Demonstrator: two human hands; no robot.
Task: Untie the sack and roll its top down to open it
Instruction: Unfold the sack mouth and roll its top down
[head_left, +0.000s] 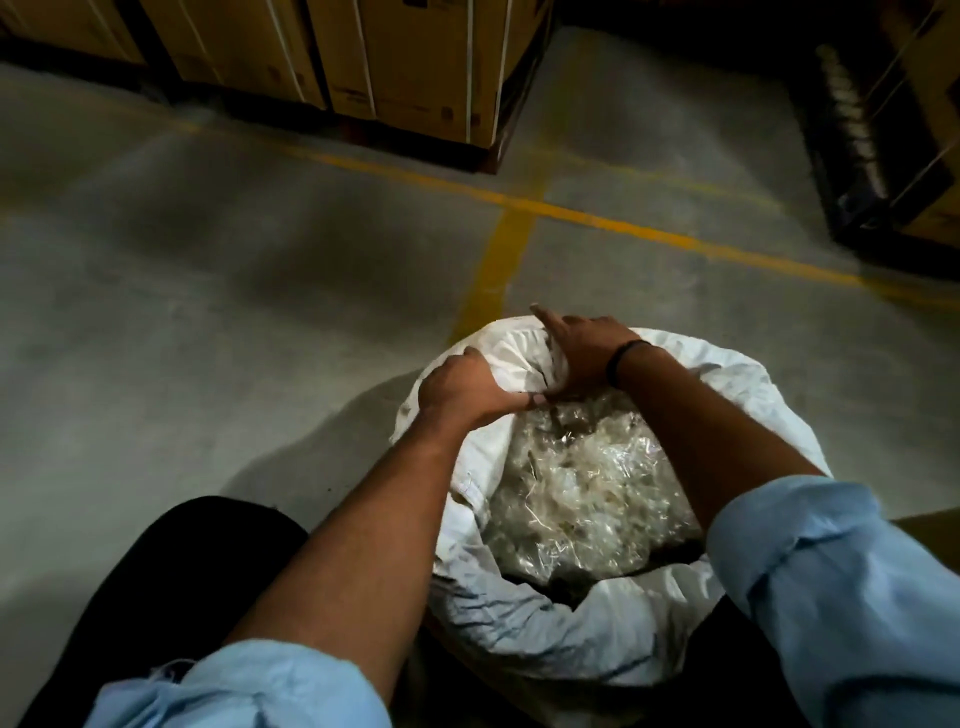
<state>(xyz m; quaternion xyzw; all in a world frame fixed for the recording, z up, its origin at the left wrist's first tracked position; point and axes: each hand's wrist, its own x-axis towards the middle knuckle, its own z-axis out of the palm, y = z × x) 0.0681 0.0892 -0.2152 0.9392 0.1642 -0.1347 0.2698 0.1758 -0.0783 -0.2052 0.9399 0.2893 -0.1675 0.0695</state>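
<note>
A white woven sack (613, 613) stands on the concrete floor in front of me, its mouth open and its rim rolled outward into a thick cuff. Inside lies a clear plastic bag (587, 499) filled with pale, stringy material. My left hand (462, 387) grips the far left part of the rolled rim, fingers curled over the fabric. My right hand (582, 348) grips the same far rim beside it, index finger sticking out, a dark band on the wrist. Both hands sit close together at the far edge.
Stacked cardboard boxes (415, 67) on a dark pallet stand at the back. Another pallet with a box (914, 156) is at the far right. Yellow floor lines (498, 260) cross ahead of the sack. My dark-trousered knee (171, 597) is at the lower left.
</note>
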